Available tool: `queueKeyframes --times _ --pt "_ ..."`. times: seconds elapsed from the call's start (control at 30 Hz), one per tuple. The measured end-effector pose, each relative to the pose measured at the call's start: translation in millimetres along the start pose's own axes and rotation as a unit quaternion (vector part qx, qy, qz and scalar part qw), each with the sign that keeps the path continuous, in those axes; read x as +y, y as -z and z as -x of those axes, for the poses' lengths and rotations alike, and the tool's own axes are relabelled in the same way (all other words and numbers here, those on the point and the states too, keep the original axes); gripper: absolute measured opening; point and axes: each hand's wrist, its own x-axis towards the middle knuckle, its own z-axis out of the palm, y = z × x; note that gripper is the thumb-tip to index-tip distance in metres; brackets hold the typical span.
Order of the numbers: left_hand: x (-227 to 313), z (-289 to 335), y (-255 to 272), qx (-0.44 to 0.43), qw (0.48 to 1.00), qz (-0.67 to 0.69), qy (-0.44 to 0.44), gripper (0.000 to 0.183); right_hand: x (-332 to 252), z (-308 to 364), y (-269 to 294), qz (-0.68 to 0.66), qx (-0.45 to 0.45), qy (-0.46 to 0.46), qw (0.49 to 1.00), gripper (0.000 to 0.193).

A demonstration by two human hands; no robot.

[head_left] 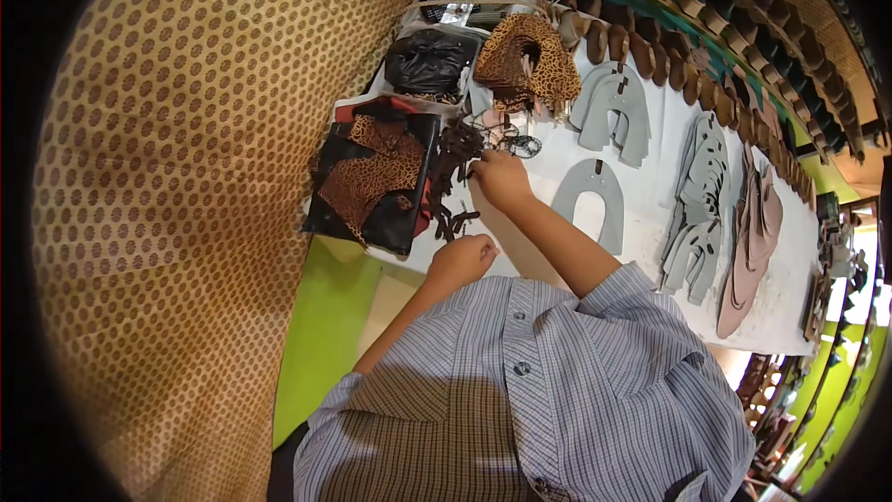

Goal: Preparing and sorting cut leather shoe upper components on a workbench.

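My left hand (462, 258) is closed, with its fingers curled together at the near edge of the white table. Whatever it may hold is hidden. Just beyond it lie short dark brown strips (454, 221). A little farther off, my right hand (503, 180) has its fingers bent beside a tangled bunch of dark brown straps (459, 144). Its fingertips are too small to show what is in them. Leopard-print pieces (373, 167) rest on a black sheet (334, 209) left of the straps. Thin black loops (522, 145) lie beyond my right hand.
On the white table (790, 270), grey U-shaped pieces (595, 195), a grey stack (697, 204) and pink-beige pieces (751, 237) lie to the right. A black plastic bundle (427, 63) and leopard-print pile (525, 60) sit farther back. Brown shoe forms (618, 42) line the far edge. A patterned curtain (186, 177) hangs left.
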Motion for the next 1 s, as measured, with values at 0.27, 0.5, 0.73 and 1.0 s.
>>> queueKeyframes --times 0.27,0.5,0.73,1.0 --pt "12 -8 24 0.049 0.995 0.09 0.003 0.023 16 25 18 -0.107 0.049 -0.059 0.991 0.014" --pt "38 -67 2 0.027 0.992 0.12 -0.04 0.022 89 117 65 -0.187 0.14 -0.375 0.897 0.02" --pt "71 -181 -45 0.108 0.96 -0.047 -0.253 0.036 135 142 85 -0.171 0.088 -0.424 0.885 0.016" --pt "114 -226 -55 -0.021 0.99 -0.063 -0.126 0.044 148 148 80 -0.118 0.089 -0.343 0.928 0.013"
